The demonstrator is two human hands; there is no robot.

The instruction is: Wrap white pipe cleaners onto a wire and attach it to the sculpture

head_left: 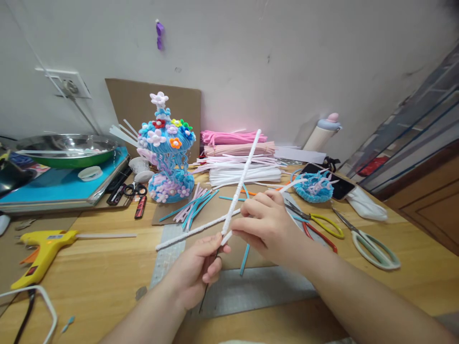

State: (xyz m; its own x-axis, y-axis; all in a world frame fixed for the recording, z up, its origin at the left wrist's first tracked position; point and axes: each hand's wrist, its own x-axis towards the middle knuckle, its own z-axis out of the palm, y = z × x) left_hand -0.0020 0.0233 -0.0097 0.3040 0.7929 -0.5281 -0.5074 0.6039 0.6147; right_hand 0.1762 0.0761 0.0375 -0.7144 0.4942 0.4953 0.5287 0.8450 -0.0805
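My left hand (pixel 202 267) pinches the lower end of a white wrapped rod (pixel 241 184), which slants up to the right. A thin dark stem sticks out below that hand. Beside it, my right hand (pixel 261 220) is closed on a white pipe cleaner (pixel 226 238) where it meets the rod's lower end. Part of the pipe cleaner is hidden by the fingers. Another white wrapped rod (pixel 193 232) lies on the cardboard behind the hands. Short blue and pink pieces (pixel 193 208) lie farther back.
A decorated blue flower carousel (pixel 167 138) stands behind at the left. Pink and white pipe cleaner bundles (pixel 244 172) lie by the wall. A yellow glue gun (pixel 45 248) is at the left; green-handled scissors (pixel 375 248), pliers (pixel 326 224) and a blue fluffy piece (pixel 313 187) are at the right.
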